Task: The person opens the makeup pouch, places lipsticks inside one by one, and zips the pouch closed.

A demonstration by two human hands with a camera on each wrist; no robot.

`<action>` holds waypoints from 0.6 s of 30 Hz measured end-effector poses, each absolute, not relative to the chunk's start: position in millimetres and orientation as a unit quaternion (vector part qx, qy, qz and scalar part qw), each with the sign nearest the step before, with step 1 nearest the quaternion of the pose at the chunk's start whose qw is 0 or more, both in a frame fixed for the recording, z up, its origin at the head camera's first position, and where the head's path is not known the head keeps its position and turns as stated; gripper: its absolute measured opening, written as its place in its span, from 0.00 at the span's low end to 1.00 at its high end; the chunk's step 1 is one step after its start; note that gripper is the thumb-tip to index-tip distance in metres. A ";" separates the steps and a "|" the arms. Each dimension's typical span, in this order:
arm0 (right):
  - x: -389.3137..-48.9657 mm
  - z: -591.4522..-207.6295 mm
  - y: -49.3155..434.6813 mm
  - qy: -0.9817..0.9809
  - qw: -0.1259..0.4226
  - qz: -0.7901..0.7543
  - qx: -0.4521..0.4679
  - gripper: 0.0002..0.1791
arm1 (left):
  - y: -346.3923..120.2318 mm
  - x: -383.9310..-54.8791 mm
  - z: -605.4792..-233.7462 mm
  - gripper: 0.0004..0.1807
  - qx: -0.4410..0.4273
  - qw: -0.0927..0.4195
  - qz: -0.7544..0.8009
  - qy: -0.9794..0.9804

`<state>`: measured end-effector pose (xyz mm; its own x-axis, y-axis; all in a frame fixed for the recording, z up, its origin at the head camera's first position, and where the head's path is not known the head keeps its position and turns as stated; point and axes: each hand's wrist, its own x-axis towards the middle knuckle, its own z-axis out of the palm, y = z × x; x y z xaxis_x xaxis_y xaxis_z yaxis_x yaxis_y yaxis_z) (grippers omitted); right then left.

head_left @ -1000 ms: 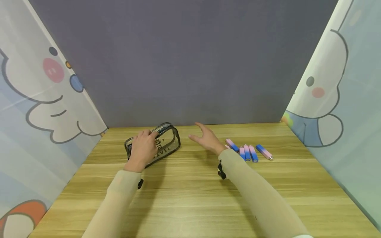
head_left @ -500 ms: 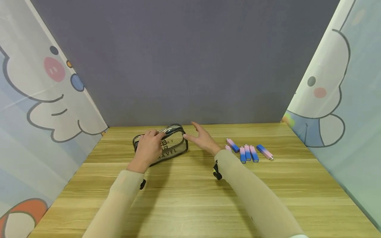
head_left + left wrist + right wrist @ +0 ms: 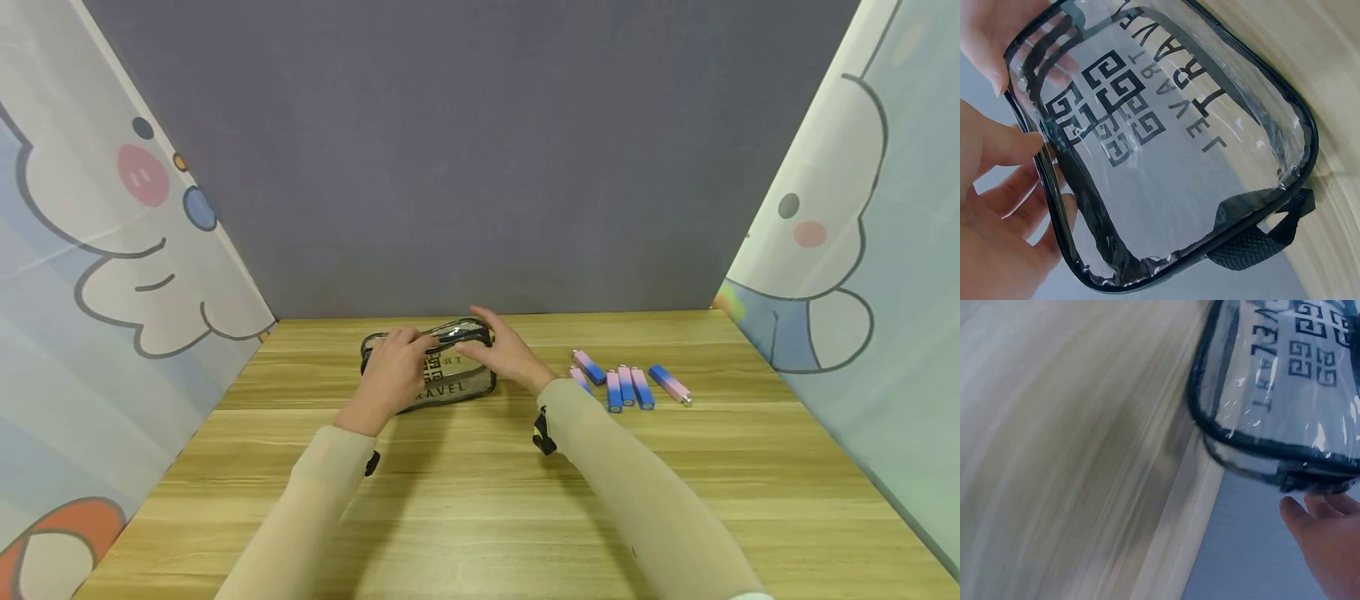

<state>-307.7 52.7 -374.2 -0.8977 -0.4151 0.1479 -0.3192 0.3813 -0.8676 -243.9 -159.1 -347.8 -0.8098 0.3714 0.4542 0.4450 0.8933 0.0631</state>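
A clear zip pouch [image 3: 450, 379] with black piping and "TRAVEL" lettering stands at the back middle of the table. My left hand [image 3: 393, 371] holds its upper edge from the left; in the left wrist view the thumb presses the zipped rim, with fingers behind it. At the pouch's right end is my right hand [image 3: 510, 354], thumb in front of the upper corner and fingers behind. Its fingers show through the plastic in the left wrist view. A black side loop [image 3: 1254, 240] sticks out at one end of the pouch [image 3: 1147, 125].
Several slim pink-and-blue sticks [image 3: 626, 385] with small metal ends lie on the wood-grain table [image 3: 480, 500], right of my right hand. A grey panel [image 3: 480, 167] rises behind, with cartoon-printed cloth [image 3: 810, 333] at both sides.
My left hand has moved the pouch to the right and turned it more square to the back panel. My right hand has come from beside the pouch to around its right end.
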 end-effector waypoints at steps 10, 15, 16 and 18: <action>-308.3 -372.0 57.4 0.827 0.023 -0.510 -0.236 0.39 | -153.9 -246.4 -349.6 0.17 -0.245 0.227 -0.106 -0.937; -307.4 -369.9 66.0 0.830 0.019 -0.502 -0.242 0.39 | -153.0 -246.0 -349.4 0.15 -0.254 0.235 -0.135 -0.928; -307.1 -369.6 67.8 0.830 0.020 -0.501 -0.243 0.39 | -153.3 -245.6 -349.4 0.14 -0.255 0.238 -0.139 -0.927; -306.7 -369.4 71.5 0.833 0.021 -0.496 -0.245 0.38 | -154.5 -244.5 -350.2 0.13 -0.255 0.240 -0.144 -0.926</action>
